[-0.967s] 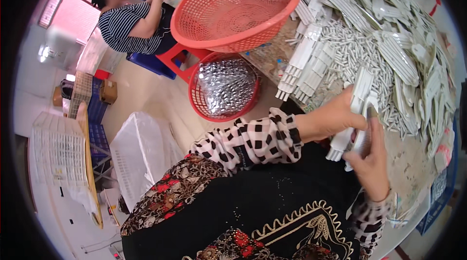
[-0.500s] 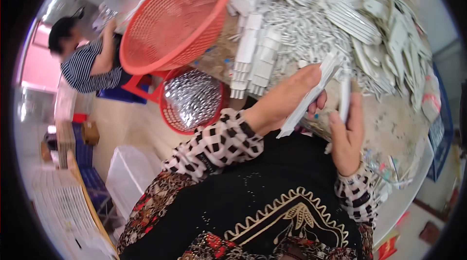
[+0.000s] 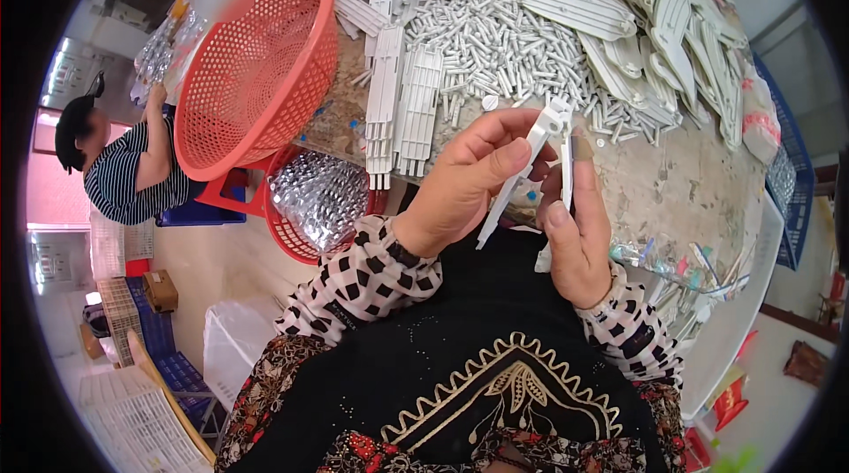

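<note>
My left hand (image 3: 469,174) is closed on a long, narrow white plastic strip (image 3: 502,206), thumb on top. The strip slants, its thicker upper end raised. My right hand (image 3: 579,247) pinches a second, thinner white strip (image 3: 567,165) between thumb and fingers, nearly upright. Their upper ends come together; whether they are joined I cannot tell. Beyond my hands lies a heap of small white pegs (image 3: 495,44). Stacked ribbed white slats (image 3: 417,106) are left of the heap. Large flat white panels (image 3: 579,9) are piled at the back and right.
The worktable (image 3: 650,181) has scraps along its near right edge. A large red perforated basket (image 3: 325,40) tilts at the left, above a smaller red basket (image 3: 296,247) holding a silvery bag (image 3: 318,194). A person in a striped top (image 3: 131,164) works farther left. A blue crate (image 3: 803,208) stands right.
My view has shifted, so the table appears farther left. Both hands have turned the strips and drawn them nearer together, with the upper ends now meeting. Each hand keeps its grip.
</note>
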A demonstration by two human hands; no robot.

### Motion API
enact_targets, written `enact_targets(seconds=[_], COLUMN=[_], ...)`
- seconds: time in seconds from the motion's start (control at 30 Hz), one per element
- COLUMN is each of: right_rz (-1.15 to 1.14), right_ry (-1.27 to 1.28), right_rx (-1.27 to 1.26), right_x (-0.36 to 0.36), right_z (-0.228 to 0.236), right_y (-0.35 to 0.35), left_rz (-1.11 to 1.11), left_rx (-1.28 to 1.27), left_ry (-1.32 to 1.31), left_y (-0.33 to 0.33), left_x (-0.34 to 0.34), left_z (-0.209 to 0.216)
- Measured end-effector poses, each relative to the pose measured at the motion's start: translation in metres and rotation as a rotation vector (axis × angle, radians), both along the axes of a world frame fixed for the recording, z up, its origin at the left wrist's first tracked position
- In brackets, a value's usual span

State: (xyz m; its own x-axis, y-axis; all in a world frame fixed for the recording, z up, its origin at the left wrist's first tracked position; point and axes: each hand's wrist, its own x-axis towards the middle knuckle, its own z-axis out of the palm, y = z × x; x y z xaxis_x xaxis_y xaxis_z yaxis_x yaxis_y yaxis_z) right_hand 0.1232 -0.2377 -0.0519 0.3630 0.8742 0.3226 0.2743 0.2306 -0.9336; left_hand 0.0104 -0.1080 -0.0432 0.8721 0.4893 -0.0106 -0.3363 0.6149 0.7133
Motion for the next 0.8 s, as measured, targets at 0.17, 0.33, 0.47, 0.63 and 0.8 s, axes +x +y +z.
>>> enact_targets(seconds=[0.17,0.33,0.47,0.63,0.8], right_rz=[-0.040,-0.081,-0.078,-0.037,-0.035], right_ry=[-0.195,-0.312,-0.245,-0.258,-0.226], right_rx=[0.028,-0.065,-0.146,-0.440,-0.332], right_x=[0.005,0.002,-0.003,-0.007,-0.009], right_z=[-0.003,0.001,0.001,0.020,0.015], right_y=[0.001,0.002,0.001,-0.007,-0.010], left_rz=[0.004,-0.034,-0.017,-0.043,-0.086], left_rx=[0.116,0.232,0.142,0.059,-0.003], left_ry=[0.017,0.082,0.143,0.134,0.107], left_y=[-0.003,0.001,0.000,-0.007,-0.007], left_x=[-0.001,-0.008,-0.012,-0.015,-0.016], left_z=[-0.001,-0.006,-0.015,-0.017,-0.018])
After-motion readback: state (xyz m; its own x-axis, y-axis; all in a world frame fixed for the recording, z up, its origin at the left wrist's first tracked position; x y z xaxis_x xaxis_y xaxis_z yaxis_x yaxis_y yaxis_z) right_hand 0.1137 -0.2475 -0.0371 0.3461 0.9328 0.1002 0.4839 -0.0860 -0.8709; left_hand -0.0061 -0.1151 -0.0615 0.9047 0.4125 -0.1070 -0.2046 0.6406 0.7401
